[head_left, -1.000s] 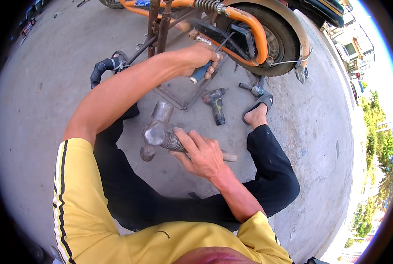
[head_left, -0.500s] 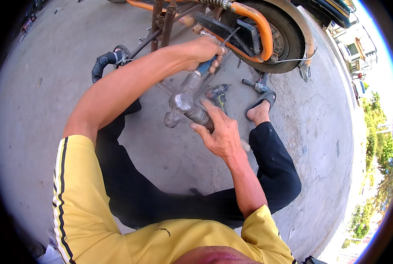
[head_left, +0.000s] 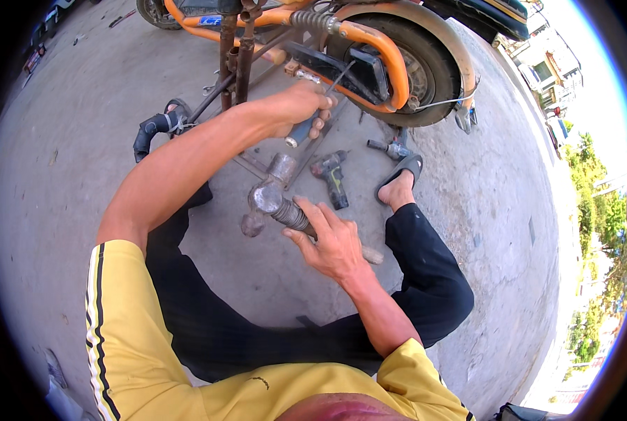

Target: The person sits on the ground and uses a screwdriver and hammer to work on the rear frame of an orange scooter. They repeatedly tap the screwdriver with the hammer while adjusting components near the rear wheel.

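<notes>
My left hand (head_left: pixel 301 105) is wrapped round the blue-grey handle of a screwdriver (head_left: pixel 300 132). Its thin shaft slants up and right to a black part (head_left: pixel 371 76) on the orange swingarm beside the wheel; whether the tip touches cannot be told. My right hand (head_left: pixel 336 244) grips a ball-peen hammer (head_left: pixel 266 196) by its handle, which has ribbed wrapping near the head. The hammer's flat face is turned toward the screwdriver's butt end, with a small gap between them. The round peen points back toward me.
An orange two-wheeler frame (head_left: pixel 397 52) with a rear wheel (head_left: pixel 443 67) lies ahead. A cordless drill (head_left: pixel 333 177) and another power tool (head_left: pixel 392 149) rest on the concrete near my right sandalled foot (head_left: pixel 399 184). A rusty metal stand (head_left: pixel 243 63) rises at the left.
The hammer has drawn back from the screwdriver's butt, leaving a gap where the two met. My left hand still holds the screwdriver against the frame area. The whole view has shifted slightly.
</notes>
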`<state>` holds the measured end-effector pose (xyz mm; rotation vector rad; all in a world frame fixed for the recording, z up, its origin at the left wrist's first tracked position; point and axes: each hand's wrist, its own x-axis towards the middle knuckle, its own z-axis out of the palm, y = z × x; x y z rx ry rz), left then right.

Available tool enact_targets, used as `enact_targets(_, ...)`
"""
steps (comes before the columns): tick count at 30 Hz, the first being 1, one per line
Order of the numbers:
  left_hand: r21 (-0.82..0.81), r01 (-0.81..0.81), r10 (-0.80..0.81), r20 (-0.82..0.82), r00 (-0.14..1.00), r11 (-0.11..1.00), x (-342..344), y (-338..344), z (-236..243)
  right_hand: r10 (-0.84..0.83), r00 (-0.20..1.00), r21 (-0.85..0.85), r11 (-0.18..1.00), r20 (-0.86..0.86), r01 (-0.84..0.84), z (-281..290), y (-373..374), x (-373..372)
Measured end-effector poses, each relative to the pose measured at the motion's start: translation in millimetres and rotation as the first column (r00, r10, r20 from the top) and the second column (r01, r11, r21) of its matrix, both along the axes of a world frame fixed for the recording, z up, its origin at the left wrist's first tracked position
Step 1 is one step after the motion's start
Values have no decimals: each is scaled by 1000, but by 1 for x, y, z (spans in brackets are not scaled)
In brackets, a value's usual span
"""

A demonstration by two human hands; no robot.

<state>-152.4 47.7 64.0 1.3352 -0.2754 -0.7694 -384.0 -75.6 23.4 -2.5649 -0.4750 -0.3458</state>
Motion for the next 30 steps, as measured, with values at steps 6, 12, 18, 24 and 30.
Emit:
enact_targets(6, 30, -11, 9, 51, 999, 999, -5, -2, 3, -58, 997, 60, 997, 48, 55, -4, 11, 5)
enact_targets(12, -37, 21, -21, -5, 1000, 999, 0, 6, -2, 67, 996, -59, 996, 66, -63, 0, 21, -1)
enact_targets(18, -10, 3, -3, 13, 1000, 1000, -1, 3, 5, -94, 993, -29, 995, 68, 96, -10, 28, 2)
enact_targets(24, -6, -10, 10, -5, 1000, 1000, -1, 6, 0, 214, 970, -118, 972, 112, -201, 5, 27, -12)
enact_targets(30, 31, -1, 0, 21, 1000, 1000, -3, 0, 5, -3, 996, 94, 996, 89, -5, 2, 21, 3)
